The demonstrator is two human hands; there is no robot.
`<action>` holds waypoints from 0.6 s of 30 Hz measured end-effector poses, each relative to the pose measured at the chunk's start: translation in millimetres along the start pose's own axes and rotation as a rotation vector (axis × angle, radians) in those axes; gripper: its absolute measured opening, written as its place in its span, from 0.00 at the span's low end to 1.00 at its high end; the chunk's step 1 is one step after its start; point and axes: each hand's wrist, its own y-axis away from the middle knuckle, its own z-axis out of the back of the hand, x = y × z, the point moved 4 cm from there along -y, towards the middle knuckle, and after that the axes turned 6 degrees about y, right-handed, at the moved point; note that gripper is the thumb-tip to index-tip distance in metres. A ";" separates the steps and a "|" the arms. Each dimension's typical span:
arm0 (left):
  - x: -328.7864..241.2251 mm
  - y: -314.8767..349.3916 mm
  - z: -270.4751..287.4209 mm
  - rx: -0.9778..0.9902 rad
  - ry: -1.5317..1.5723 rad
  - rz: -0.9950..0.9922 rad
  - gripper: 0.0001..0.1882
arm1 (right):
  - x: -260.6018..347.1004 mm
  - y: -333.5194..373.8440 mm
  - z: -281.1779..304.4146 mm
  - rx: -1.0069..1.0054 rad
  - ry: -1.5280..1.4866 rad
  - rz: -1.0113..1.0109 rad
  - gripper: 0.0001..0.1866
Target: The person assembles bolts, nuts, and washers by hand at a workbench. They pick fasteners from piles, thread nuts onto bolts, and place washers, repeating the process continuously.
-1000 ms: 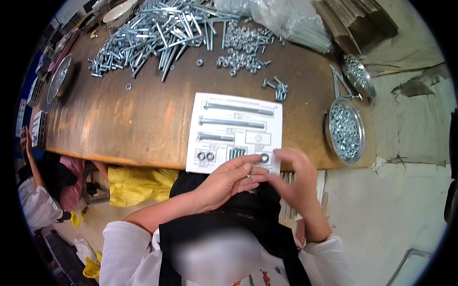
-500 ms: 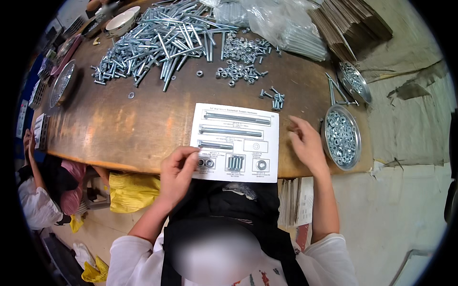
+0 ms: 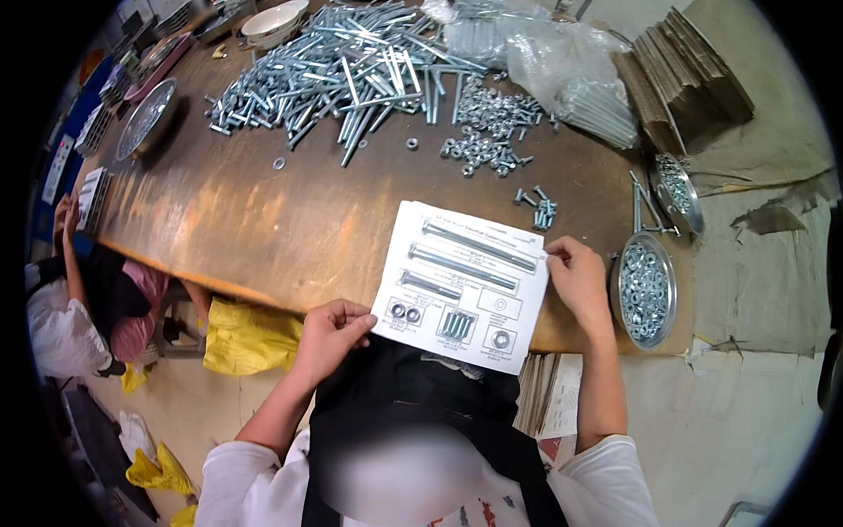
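Observation:
A white printed sheet (image 3: 470, 307) with pictures of bolts, nuts and washers lies tilted over the table's near edge, its lower part overhanging. My left hand (image 3: 335, 341) is closed at the sheet's lower left edge, thumb and forefinger pinching it. On the other side, my right hand (image 3: 580, 281) grips the right edge near the upper corner with bent fingers. Just beyond the sheet sits a small cluster of short bolts (image 3: 540, 209). To the right of my right hand stands a metal bowl of washers (image 3: 643, 290).
A heap of long bolts (image 3: 325, 79) covers the far table, beside a pile of nuts (image 3: 492, 123) and clear plastic bags (image 3: 571, 70). Stacked cardboard (image 3: 694, 75) stands at the far right. Another bowl (image 3: 147, 119) is at left, near a co-worker's hands (image 3: 66, 215).
My right hand has moved in from beside the sheet and taken its right edge. The sheet has turned clockwise. My head view has shifted, so the table's things appear further right.

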 end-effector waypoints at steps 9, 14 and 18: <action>5.5 3.5 -1.9 -0.003 0.029 -0.038 0.08 | -2.9 14.7 4.2 -0.003 0.082 -0.017 0.06; 11.6 5.2 2.7 0.008 0.021 -0.014 0.09 | -25.5 25.3 0.8 0.128 -0.063 -0.102 0.05; 7.2 7.4 3.7 0.035 0.036 0.011 0.09 | -29.0 34.6 1.8 0.227 -0.207 -0.208 0.08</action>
